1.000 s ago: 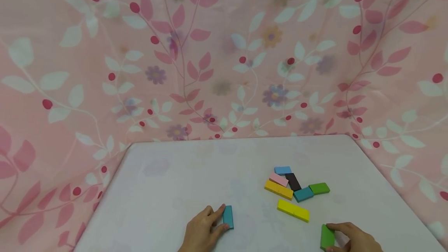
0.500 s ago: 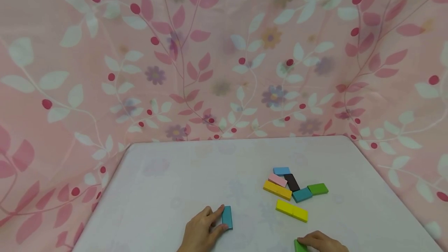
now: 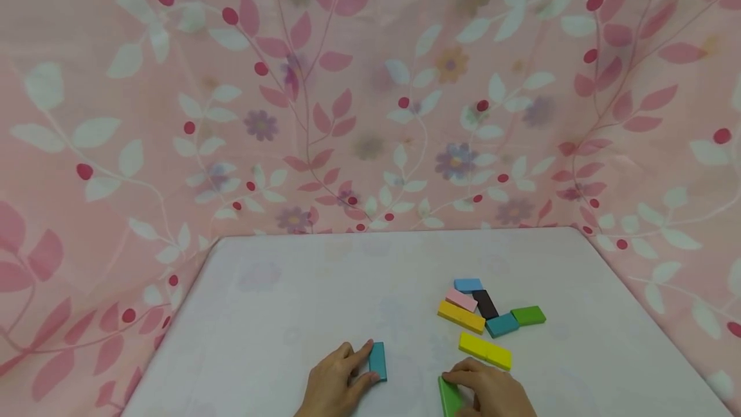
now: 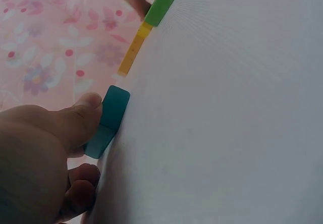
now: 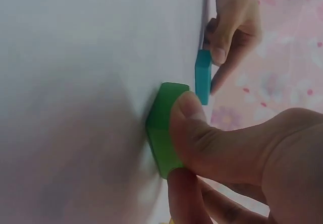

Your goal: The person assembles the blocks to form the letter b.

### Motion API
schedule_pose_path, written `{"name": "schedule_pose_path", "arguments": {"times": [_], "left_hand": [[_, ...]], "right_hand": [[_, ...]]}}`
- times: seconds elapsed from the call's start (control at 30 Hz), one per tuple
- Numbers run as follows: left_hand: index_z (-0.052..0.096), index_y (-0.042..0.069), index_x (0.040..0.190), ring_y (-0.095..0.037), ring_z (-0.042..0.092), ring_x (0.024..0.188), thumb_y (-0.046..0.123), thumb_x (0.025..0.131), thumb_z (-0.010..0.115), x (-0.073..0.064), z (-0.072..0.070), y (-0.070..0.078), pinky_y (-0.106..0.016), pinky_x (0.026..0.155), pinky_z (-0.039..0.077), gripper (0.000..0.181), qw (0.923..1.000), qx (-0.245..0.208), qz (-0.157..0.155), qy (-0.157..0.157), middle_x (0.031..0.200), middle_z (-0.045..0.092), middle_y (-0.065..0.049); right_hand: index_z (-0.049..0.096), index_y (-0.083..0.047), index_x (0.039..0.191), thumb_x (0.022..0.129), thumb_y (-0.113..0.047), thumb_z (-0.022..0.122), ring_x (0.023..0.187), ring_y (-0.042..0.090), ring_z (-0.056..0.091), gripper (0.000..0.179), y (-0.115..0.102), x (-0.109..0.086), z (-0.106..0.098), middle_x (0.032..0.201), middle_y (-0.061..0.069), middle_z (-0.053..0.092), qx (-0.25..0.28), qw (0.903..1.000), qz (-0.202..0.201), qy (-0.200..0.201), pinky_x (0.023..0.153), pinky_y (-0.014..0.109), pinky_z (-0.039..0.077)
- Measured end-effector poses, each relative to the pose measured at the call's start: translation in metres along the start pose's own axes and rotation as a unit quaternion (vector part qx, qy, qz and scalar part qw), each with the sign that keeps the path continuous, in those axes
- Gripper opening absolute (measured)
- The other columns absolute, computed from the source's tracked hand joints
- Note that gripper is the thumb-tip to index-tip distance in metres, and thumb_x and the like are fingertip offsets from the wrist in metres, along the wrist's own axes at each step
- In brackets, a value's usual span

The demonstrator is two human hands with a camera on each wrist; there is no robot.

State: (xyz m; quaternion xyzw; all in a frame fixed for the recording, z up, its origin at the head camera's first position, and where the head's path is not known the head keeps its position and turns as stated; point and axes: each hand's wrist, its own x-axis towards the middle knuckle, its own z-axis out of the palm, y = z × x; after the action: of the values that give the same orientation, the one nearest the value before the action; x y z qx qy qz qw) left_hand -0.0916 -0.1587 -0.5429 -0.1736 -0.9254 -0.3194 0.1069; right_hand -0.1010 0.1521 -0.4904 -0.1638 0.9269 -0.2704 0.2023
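My left hand (image 3: 337, 379) pinches a teal block (image 3: 377, 361) between thumb and forefinger, on the white tabletop (image 3: 278, 320) left of centre. The same teal block (image 4: 115, 108) is seen from its end in the left wrist view. Over to the right, near the bottom edge of the head view, my right hand (image 3: 492, 389) grips a green block (image 3: 449, 395) by its ends. In the right wrist view the thumb presses against this green block (image 5: 166, 128), with the teal block (image 5: 203, 77) and left hand beyond it. A gap separates the two held blocks.
Just behind the right hand lies a long yellow block (image 3: 485, 351). Farther back sits a loose cluster: an orange-yellow block (image 3: 461, 317), a pink one (image 3: 461, 299), a light blue one (image 3: 467, 285), a black one (image 3: 485, 304), another teal one (image 3: 502, 325) and another green one (image 3: 528, 315). Floral cloth (image 3: 370, 121) hangs behind.
My right hand has slid the green block leftward across the table, from right of the yellow block to in front of it, closer to the teal block. The left hand stays in place.
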Motion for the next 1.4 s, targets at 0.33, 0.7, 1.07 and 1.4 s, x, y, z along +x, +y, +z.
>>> {"name": "schedule_pose_path", "arguments": {"times": [0.33, 0.7, 1.07, 1.4], "left_hand": [[0.072, 0.009, 0.137, 0.007, 0.029, 0.063, 0.049, 0.095, 0.075, 0.003, 0.003, 0.001, -0.014, 0.054, 0.031, 0.058, 1.0000, -0.002, -0.001, -0.010, 0.077, 0.042, 0.017], [0.072, 0.009, 0.137, 0.007, 0.028, 0.063, 0.047, 0.095, 0.076, 0.002, 0.000, -0.001, -0.014, 0.054, 0.030, 0.057, 0.9999, 0.006, 0.006, -0.008, 0.077, 0.043, 0.015], [0.072, 0.008, 0.136, 0.008, 0.029, 0.063, 0.043, 0.094, 0.079, 0.004, -0.003, 0.001, -0.014, 0.054, 0.030, 0.056, 0.9999, 0.003, 0.010, -0.006, 0.078, 0.045, 0.015], [0.072, 0.006, 0.136, 0.007, 0.026, 0.063, 0.042, 0.094, 0.079, 0.002, 0.000, 0.000, -0.014, 0.054, 0.029, 0.055, 0.9998, 0.012, 0.013, -0.006, 0.081, 0.039, 0.017]], "right_hand": [[0.081, -0.018, 0.122, 0.076, -0.032, 0.096, 0.071, 0.001, 0.052, 0.050, -0.023, 0.050, -0.004, 0.108, -0.009, 0.073, -0.027, 0.9939, -0.075, 0.077, 0.065, 0.022, 0.048], [0.081, -0.018, 0.121, 0.079, -0.030, 0.095, 0.076, 0.005, 0.058, 0.046, -0.033, 0.112, 0.010, 0.114, -0.002, 0.076, 0.037, 0.9792, -0.137, 0.145, 0.065, 0.022, 0.050], [0.081, -0.022, 0.120, 0.079, -0.030, 0.095, 0.120, 0.030, 0.068, 0.044, -0.031, 0.130, 0.010, 0.121, -0.001, 0.077, 0.093, 0.9775, -0.116, 0.150, 0.105, 0.057, 0.052], [0.081, -0.019, 0.122, 0.082, -0.033, 0.092, 0.062, 0.003, 0.050, 0.044, -0.042, 0.135, 0.026, 0.119, 0.003, 0.078, 0.077, 0.9705, -0.163, 0.160, 0.058, 0.022, 0.042]]}}
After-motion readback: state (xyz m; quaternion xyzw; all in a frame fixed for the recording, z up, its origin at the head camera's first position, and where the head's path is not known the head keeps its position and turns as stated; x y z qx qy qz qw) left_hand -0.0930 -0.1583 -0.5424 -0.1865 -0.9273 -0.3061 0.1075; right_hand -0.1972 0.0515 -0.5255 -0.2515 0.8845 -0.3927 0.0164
